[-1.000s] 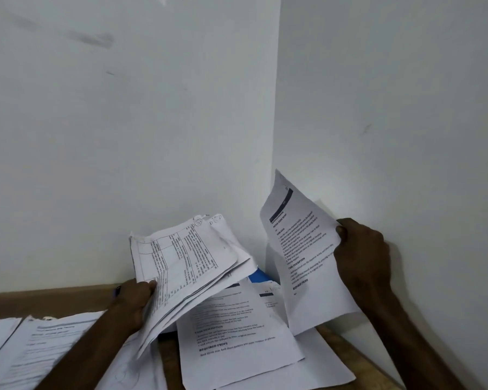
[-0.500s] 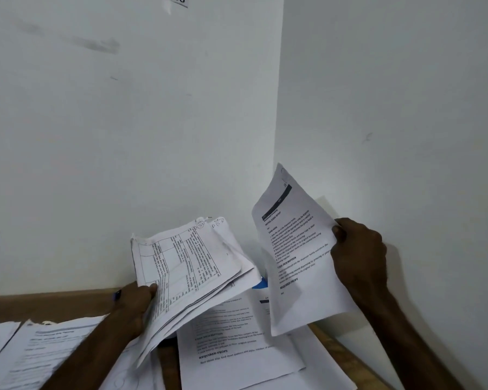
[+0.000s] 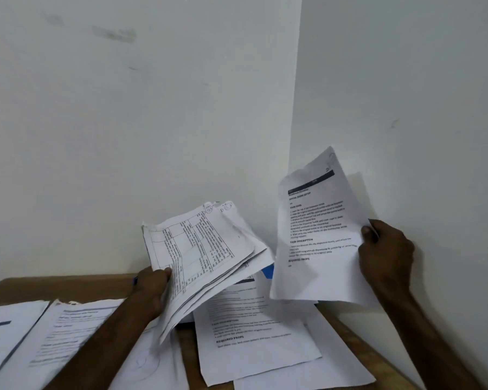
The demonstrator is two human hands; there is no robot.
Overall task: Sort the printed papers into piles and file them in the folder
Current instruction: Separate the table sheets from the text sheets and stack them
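My left hand (image 3: 152,285) grips a fanned stack of printed papers (image 3: 203,254) by its lower left edge and holds it tilted above the table; the top sheet shows a table grid. Off to the right, my right hand (image 3: 386,254) pinches a single printed sheet (image 3: 316,237) by its right edge, upright, with its text facing me. A small blue piece, perhaps the folder (image 3: 268,270), peeks out between the stack and the single sheet; most of it is hidden.
Loose printed sheets lie on the wooden table (image 3: 54,285): a pile at the left (image 3: 48,333) and overlapping pages under the held papers (image 3: 254,333). White walls meet in a corner right behind the table.
My right hand has turned the single sheet to face me more squarely and lifted it slightly. The left hand's stack has barely moved.
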